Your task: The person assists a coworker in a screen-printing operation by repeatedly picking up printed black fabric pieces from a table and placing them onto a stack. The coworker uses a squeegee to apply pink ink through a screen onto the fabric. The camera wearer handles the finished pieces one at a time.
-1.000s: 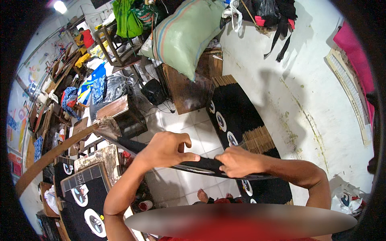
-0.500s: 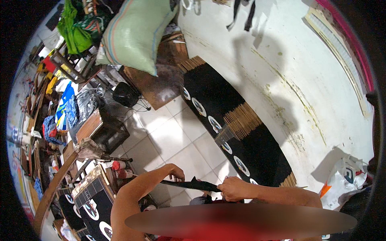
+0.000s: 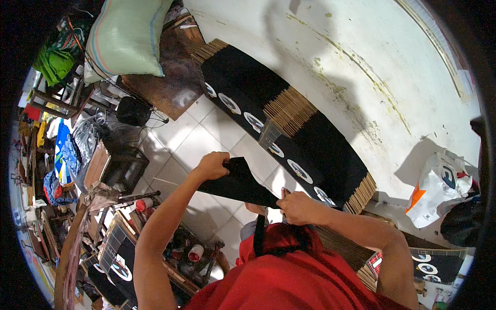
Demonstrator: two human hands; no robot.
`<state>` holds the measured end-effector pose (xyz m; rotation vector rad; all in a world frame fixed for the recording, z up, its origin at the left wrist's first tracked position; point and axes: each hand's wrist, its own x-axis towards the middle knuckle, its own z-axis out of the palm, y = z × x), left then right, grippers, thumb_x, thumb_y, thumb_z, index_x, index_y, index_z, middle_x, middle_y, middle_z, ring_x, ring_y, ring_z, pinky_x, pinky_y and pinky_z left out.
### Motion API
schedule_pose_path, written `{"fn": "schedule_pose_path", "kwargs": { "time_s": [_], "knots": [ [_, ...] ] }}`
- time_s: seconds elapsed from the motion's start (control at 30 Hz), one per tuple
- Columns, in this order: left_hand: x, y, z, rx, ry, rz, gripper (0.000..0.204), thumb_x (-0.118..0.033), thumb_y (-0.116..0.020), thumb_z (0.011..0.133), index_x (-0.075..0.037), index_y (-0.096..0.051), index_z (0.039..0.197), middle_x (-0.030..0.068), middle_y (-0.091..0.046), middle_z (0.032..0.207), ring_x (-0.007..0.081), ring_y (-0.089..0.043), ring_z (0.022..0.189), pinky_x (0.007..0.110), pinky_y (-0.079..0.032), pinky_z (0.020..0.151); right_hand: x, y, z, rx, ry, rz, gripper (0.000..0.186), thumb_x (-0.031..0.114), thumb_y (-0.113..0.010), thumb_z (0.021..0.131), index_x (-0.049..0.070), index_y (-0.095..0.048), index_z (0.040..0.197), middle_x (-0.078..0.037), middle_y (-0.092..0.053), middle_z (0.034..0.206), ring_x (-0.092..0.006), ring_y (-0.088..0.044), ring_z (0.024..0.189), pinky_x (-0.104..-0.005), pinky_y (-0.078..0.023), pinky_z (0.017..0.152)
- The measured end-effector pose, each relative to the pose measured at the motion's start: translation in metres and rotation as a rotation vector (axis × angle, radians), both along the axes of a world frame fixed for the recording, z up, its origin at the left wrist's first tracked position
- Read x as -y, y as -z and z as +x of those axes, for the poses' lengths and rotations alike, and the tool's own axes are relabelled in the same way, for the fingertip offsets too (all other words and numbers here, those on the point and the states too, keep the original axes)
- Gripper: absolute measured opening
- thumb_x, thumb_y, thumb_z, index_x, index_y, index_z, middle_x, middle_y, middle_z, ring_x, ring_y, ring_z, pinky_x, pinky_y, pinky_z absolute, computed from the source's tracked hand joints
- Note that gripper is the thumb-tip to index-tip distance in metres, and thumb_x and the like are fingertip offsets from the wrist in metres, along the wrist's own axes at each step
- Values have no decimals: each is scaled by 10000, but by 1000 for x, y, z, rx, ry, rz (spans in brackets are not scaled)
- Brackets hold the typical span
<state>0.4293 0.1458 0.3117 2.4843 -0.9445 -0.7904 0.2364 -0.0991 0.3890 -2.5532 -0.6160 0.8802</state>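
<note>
While gripped at both ends, black sheet (image 3: 238, 182) spans left hand (image 3: 211, 166) and right hand (image 3: 299, 208).

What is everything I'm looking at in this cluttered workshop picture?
Black sheet: one, black, held between both hands above the tiled floor.
Stacked panels: a long row, black with round white prints and tan edges, along the base of the wall.
Sack: one, pale green, upper left, resting on a brown board.
White wall: one, stained, top right.
Plastic bag: one, white with orange, at right by the wall.
Green cloth: one bundle, far left.
Small cups: a few, red and white, lower left.
Red shirt: one, bottom centre.
Left hand: grips the sheet's far end.
Right hand: grips the sheet's near end.
</note>
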Motion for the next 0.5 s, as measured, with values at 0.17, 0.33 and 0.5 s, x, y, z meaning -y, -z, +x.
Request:
{"fn": "schedule_pose_path", "kwargs": {
  "time_s": [0.17,0.33,0.5],
  "knots": [
    [-9,-65,-16,323,45,-240,178,-86,-652,617,-68,-574,776,97,-587,812,293,-551,815,371,-412,728,-3,13,10,83,87,-26,240,105,-587,624,-2,-596,839,-188,-613,742,-354,-619,726,-451,-490,678],
    [-30,-77,-45,658,5,-433,254,22,-584,535,-95,-563,760,53,-552,821,240,-546,888,375,-383,773,-4,24,31,138,100,-101,241,150,-575,660,-5,-614,840,-186,-614,695,-347,-612,675,-425,-492,636],
    [-61,-37,-87,680,-124,-237,285,-10,-610,583,-78,-582,858,90,-520,1054,260,-449,1109,435,-319,942,-6,34,49,267,82,-91,323,202,-585,711,-5,-614,957,-195,-613,723,-348,-610,721,-432,-486,664]
  ]
}}
